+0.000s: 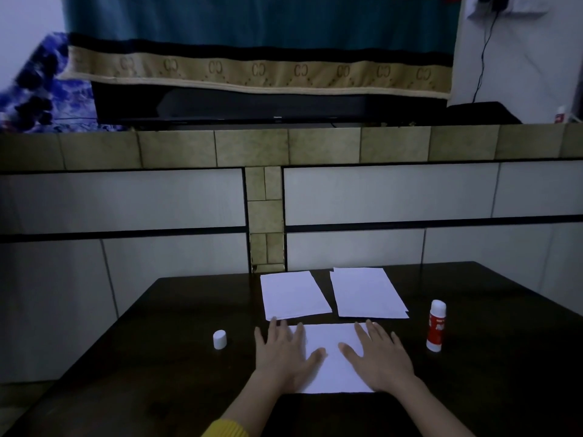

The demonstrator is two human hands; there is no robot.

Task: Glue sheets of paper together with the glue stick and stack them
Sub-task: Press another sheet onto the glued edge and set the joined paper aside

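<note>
- Flat on the dark, smooth desk [473, 389] lies a white rectangular sheet of paper [331, 357], thin and matte, near the front edge and under both hands.
- Left hand [280, 354] rests palm-down on the sheet's left part, fingers straight and spread, its grip apart and holding nothing; a yellow knitted cuff [225, 428] shows at that wrist.
- Right hand [378, 351] lies palm-down on the sheet's right part, fingers straight and fanned, thumb pointing inward; its grip is likewise apart, only pressing the paper.
- Behind the hands sit two more lots of white paper: the left pile [293, 294], turned slightly askew, and the right pile [367, 293], where offset edges show more than one sheet. They lie near each other without touching.
- Right of the sheet the glue stick [437, 326] stands upright and uncapped, a cylinder with a white top and a red-and-white label, well apart from the right hand.
- Left of the sheet the small white cap [220, 339], a short rounded cylinder, stands on the desk, apart from the left hand.
- Beyond the desk rises a wall of pale glossy tiles with an olive mottled tile band [325, 146]; above it sits a black television [268, 105], half draped by a teal cloth with a beige patterned border [252, 70].
</note>
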